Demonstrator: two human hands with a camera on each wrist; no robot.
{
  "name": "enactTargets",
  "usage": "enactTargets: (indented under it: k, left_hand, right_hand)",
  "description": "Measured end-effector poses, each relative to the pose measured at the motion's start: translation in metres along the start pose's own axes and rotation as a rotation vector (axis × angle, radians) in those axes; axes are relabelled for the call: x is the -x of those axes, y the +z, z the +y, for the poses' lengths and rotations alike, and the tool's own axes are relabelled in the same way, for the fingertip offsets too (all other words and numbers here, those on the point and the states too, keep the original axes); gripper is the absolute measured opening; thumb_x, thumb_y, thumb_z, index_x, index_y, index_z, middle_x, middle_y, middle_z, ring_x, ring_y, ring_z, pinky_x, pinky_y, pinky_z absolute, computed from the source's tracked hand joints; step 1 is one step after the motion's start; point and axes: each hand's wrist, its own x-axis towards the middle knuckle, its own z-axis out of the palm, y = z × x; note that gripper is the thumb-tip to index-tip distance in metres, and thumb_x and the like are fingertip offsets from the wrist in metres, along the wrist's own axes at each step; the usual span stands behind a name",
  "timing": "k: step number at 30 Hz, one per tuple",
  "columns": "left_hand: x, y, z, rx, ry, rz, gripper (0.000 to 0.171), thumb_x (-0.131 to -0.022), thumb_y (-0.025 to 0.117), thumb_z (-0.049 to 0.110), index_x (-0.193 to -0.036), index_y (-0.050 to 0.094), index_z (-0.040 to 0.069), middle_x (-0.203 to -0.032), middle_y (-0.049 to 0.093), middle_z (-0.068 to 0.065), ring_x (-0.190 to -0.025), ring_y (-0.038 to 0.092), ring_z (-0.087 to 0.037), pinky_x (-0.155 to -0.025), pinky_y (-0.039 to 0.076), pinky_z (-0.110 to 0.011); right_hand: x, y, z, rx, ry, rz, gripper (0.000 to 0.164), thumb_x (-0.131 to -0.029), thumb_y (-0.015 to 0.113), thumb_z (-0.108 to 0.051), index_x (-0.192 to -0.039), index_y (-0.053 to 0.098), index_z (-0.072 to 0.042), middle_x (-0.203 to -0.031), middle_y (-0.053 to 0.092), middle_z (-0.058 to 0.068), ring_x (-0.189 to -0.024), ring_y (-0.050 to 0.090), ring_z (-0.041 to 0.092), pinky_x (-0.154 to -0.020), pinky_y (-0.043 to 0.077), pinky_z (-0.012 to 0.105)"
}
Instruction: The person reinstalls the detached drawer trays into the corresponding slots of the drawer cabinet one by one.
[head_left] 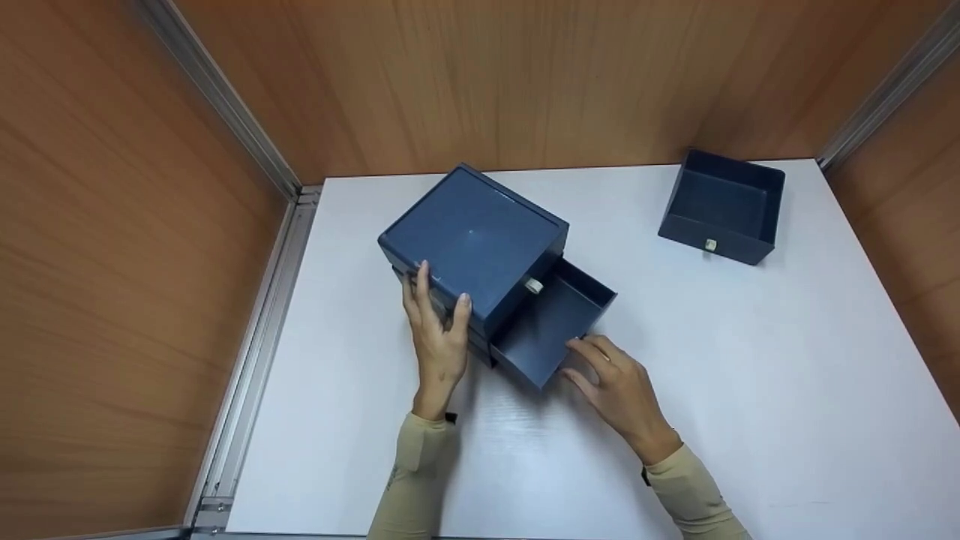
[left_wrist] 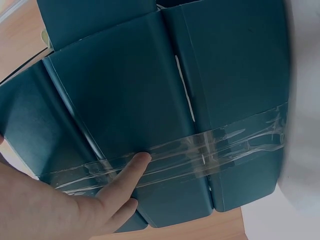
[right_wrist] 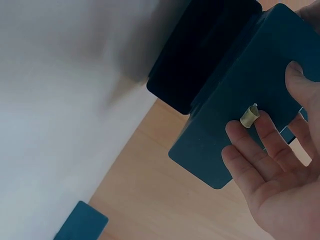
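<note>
Nearest us, two beige sleeves (head_left: 409,484) run out of the head view at its lower edge. The right hand (head_left: 622,390) touches the front of a pulled-out drawer (head_left: 551,322) with spread, lightly bent fingers; the right wrist view shows fingertips beside a pale pull tab (right_wrist: 250,116), one finger being partly hidden. The left hand (head_left: 441,341) rests, fingers extended, against the side of a dark blue drawer cabinet (head_left: 472,240), which stands at an angle on the white tabletop (head_left: 330,450). In the left wrist view we see clear tape (left_wrist: 235,145) crossing its panels, though the hand covers part of it. From above, the open drawer and upper tier mask the lower front. Farther off, at right, sits a separate open-topped drawer (head_left: 724,202), before a wood-grain back panel (head_left: 525,82) cut off above.
</note>
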Motion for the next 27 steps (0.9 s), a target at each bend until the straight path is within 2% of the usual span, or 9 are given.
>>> enactTargets:
  k: [10, 17, 27]
  left_hand:
    - [0.000, 0.001, -0.001, -0.004, 0.015, 0.015, 0.079, -0.102, 0.061, 0.041, -0.171, 0.025, 0.026, -0.177, 0.004, -0.024, -0.162, 0.016, -0.050, -0.112, 0.040, -0.075]
    - [0.001, 0.001, -0.002, -0.009, 0.045, 0.011, 0.079, -0.103, 0.061, 0.040, -0.171, 0.025, 0.023, -0.177, 0.004, -0.026, -0.163, 0.013, -0.050, -0.118, 0.030, -0.076]
    - [-0.001, 0.001, -0.003, -0.012, 0.036, 0.019, 0.079, -0.102, 0.061, 0.040, -0.171, 0.025, 0.024, -0.177, 0.004, -0.025, -0.162, 0.015, -0.050, -0.117, 0.033, -0.076]
  right_hand:
    - [0.002, 0.003, -0.001, 0.011, 0.005, 0.004, 0.058, -0.078, 0.096, -0.014, -0.130, 0.073, -0.008, -0.116, 0.071, 0.012, -0.098, 0.075, 0.027, -0.081, 0.063, 0.039]
    - [0.014, 0.005, 0.000, -0.035, 0.001, 0.071, 0.069, -0.080, 0.095, -0.012, -0.141, 0.064, -0.003, -0.127, 0.068, 0.015, -0.106, 0.074, 0.024, -0.078, 0.062, 0.035]
    - [0.021, 0.007, 0.003, -0.037, 0.009, 0.054, 0.073, -0.082, 0.093, -0.015, -0.147, 0.061, -0.003, -0.142, 0.064, 0.021, -0.125, 0.070, 0.036, -0.089, 0.062, 0.045]
